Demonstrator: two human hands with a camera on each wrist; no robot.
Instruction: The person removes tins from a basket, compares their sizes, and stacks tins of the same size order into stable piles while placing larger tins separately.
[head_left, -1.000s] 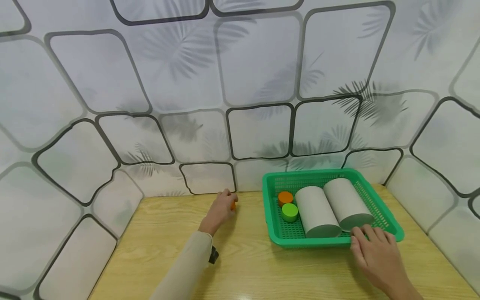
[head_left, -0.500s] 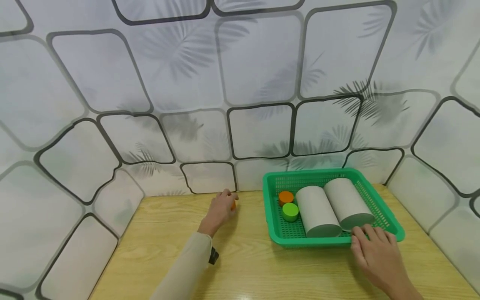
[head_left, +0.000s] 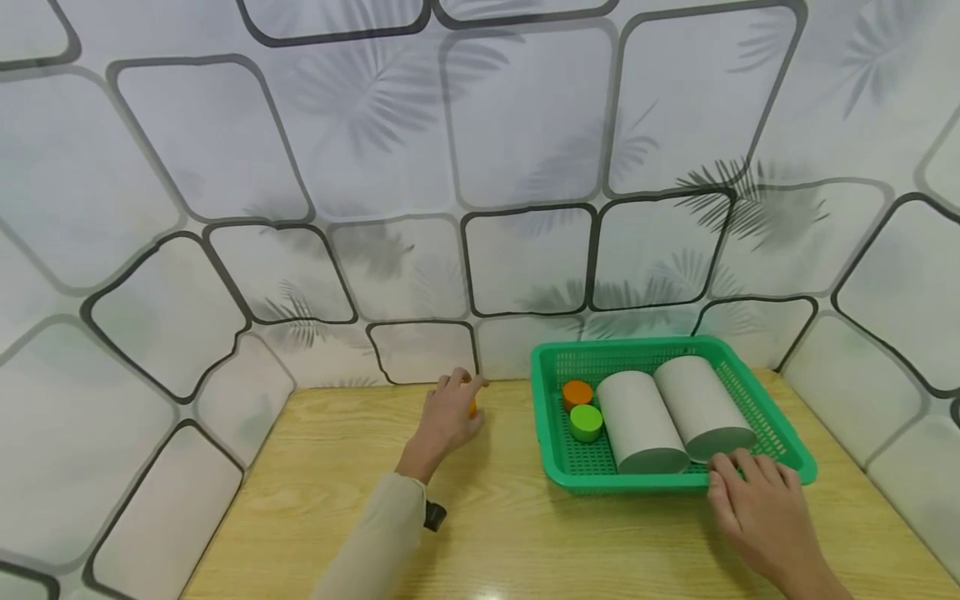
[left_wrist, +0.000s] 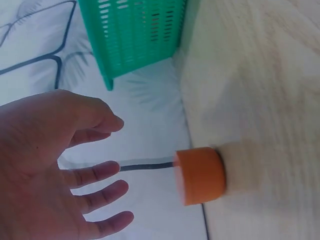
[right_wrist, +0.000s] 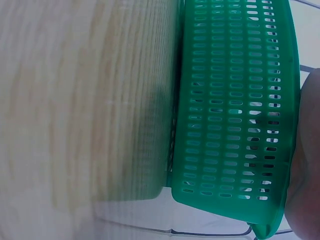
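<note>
An orange cylinder (left_wrist: 201,175) stands on the wooden table, and in the head view it is mostly hidden behind my left hand (head_left: 448,414). The left wrist view shows that hand with fingers (left_wrist: 102,172) spread and a gap between them and the cylinder. My right hand (head_left: 768,508) grips the front rim of a green plastic basket (head_left: 630,482), its fingers curled over the edge. Inside the basket lie two large white cylinders (head_left: 643,421), side by side on their sides. To their left sit a small orange cylinder (head_left: 577,395) and a bright green cylinder (head_left: 586,422).
The basket stands on the right half of the wooden table (head_left: 525,542), close to the back wall. Patterned walls (head_left: 525,267) enclose the table at the back and on both sides. A dark band (head_left: 434,516) shows at my left wrist.
My left hand's fingers have loosened and spread away from the orange cylinder they were around. My right hand stays on the basket rim. The head view has shifted slightly.
</note>
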